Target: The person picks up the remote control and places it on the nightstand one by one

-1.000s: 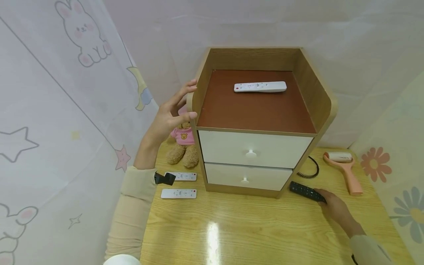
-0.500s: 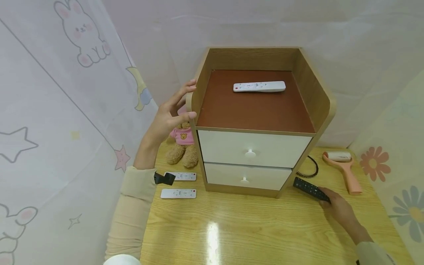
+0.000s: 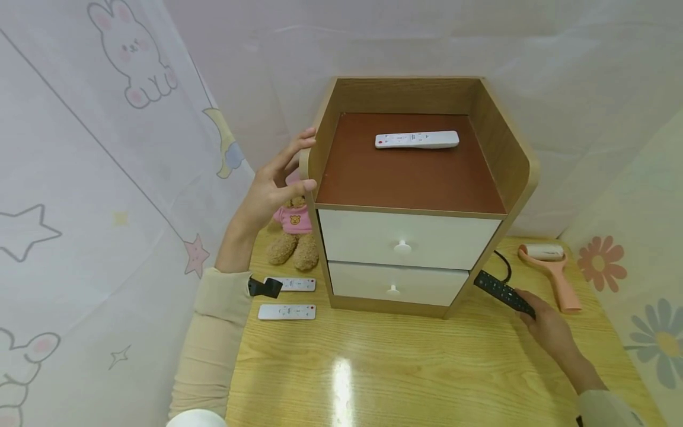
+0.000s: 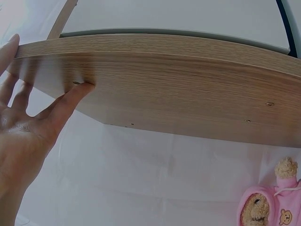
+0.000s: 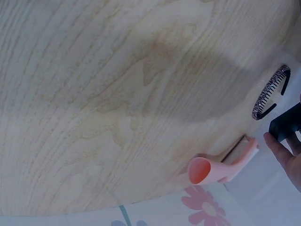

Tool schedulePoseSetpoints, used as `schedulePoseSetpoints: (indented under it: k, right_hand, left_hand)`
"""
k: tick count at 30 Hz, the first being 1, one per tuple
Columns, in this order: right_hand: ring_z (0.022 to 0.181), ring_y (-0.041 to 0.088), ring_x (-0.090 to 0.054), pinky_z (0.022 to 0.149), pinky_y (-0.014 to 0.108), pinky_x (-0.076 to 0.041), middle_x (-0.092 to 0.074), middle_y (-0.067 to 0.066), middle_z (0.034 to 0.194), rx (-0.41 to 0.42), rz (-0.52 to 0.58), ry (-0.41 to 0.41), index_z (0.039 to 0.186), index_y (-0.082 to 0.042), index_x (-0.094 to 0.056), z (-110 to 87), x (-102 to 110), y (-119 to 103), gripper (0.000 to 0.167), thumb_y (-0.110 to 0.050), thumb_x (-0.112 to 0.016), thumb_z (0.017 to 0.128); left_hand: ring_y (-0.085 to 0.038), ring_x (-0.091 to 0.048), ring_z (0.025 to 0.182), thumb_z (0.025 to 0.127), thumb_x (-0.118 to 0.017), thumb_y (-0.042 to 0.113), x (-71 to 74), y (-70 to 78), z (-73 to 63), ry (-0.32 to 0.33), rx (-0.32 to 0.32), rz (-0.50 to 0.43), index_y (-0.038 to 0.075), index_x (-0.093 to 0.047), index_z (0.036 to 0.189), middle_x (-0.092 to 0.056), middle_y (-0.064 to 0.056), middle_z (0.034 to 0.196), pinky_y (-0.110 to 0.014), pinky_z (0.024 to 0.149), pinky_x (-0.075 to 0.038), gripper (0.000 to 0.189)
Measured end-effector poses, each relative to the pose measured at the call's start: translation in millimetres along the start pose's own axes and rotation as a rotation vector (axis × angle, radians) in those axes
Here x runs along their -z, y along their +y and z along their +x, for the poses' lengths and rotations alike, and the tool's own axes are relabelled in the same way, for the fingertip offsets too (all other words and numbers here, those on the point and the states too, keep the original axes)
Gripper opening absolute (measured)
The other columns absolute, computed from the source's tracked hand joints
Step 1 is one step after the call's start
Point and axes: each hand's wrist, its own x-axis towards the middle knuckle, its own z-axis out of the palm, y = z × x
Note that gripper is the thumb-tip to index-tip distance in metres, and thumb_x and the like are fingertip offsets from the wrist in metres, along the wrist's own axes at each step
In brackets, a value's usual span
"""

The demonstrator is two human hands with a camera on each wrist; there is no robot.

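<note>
Black remote (image 3: 503, 293) — gripped, teddy (image 3: 296, 220) — partly hidden

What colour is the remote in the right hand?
The remote is black with small pale markings; the head view shows it best.

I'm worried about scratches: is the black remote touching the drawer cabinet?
Cannot tell. In the head view, the tip of the black remote appears right beside the drawer cabinet; no view plainly shows contact or a gap.
</note>
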Motion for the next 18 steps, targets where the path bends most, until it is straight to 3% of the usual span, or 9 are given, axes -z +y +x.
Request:
schedulePoseSetpoints:
  k: [8, 12, 14, 18]
  right_hand:
    - [0.094, 0.051, -0.059, 0.068, 0.059, -0.048, -0.058, 0.033, 0.118, 0.026, -0.002, 0.079, 0.129, 0.005, -0.053, 10.9, 14.5, -9.5, 0.059, 0.011, -0.075, 0.074]
    - [0.067, 0.036, -0.064, 0.053, 0.047, -0.049, -0.062, 0.03, 0.109, 0.079, -0.027, 0.146, 0.126, 0.004, -0.056, 19.5, 27.2, -20.9, 0.062, 0.012, -0.078, 0.068]
    - [0.051, 0.021, -0.056, 0.045, 0.036, -0.043, -0.065, 0.027, 0.094, 0.104, -0.051, 0.176, 0.124, 0.003, -0.057, 24.5, 33.2, -24.4, 0.064, 0.013, -0.079, 0.065]
    - [0.043, 0.013, -0.045, 0.042, 0.029, -0.035, -0.066, 0.026, 0.094, 0.113, -0.061, 0.205, 0.131, -0.002, -0.056, 33.1, 45.5, -29.7, 0.071, 0.013, -0.08, 0.065]
  left_hand:
    - [-0.018, -0.021, 0.145, 0.087, -0.06, -0.01, 0.1, -1.0, -0.2, -0.002, 0.004, 0.004, -0.001, -0.041, 0.141, -0.027, -0.006, 0.157, -0.044, 0.117, -0.017, 0.058]
    - [-0.018, -0.021, 0.145, 0.087, -0.06, -0.009, 0.6, -2.0, -0.4, 0.0, 0.006, -0.002, -0.001, -0.041, 0.141, -0.028, -0.006, 0.157, -0.042, 0.117, -0.017, 0.058]
    - [-0.018, -0.021, 0.145, 0.088, -0.06, -0.009, 0.5, -1.7, -0.3, 0.001, 0.006, -0.001, -0.001, -0.041, 0.141, -0.028, -0.006, 0.157, -0.042, 0.118, -0.018, 0.057]
    - [-0.019, -0.022, 0.145, 0.088, -0.06, -0.009, 0.5, -1.4, 0.0, 0.0, 0.001, 0.003, -0.002, -0.04, 0.141, -0.027, -0.006, 0.157, -0.041, 0.118, -0.018, 0.058]
